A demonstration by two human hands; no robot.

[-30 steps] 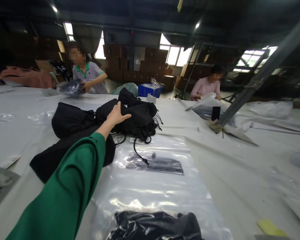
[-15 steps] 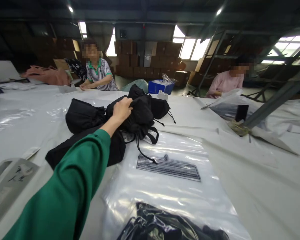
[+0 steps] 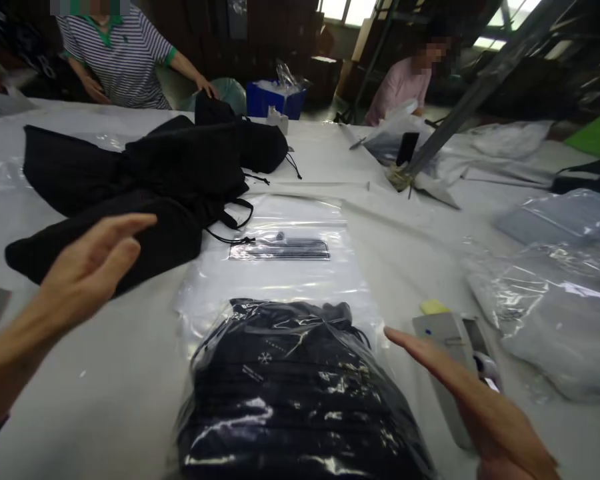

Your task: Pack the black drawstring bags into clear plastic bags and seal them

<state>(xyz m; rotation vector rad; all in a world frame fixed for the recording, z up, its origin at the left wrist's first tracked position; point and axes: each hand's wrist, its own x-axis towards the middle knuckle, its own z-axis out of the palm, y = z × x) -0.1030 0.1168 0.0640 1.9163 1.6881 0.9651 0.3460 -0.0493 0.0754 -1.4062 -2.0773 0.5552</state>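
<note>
A clear plastic bag (image 3: 290, 277) with black printed text lies in front of me, and a folded black item (image 3: 280, 393) with a white snowflake print fills its near part. My left hand (image 3: 87, 267), fingers stretched out and holding nothing, hovers at the near side of a pile of black drawstring bags (image 3: 180, 160). To the right of the plastic bag is my right hand (image 3: 475, 393), empty too, its fingers extended toward the bag's edge. It partly covers a grey tape dispenser (image 3: 450, 340).
Across the table a person in a striped shirt (image 3: 125, 60) has one hand at the farthest black bag. Another person in pink (image 3: 400, 87) is farther right. More plastic bags (image 3: 555, 320) lie right, below a slanting metal post (image 3: 470, 100). A blue bin (image 3: 275, 100) stands beyond the table.
My left hand has let go of the black bags and drawn back. My right hand has come into view. The view has tipped downward, and the striped-shirt person now reaches to the pile.
</note>
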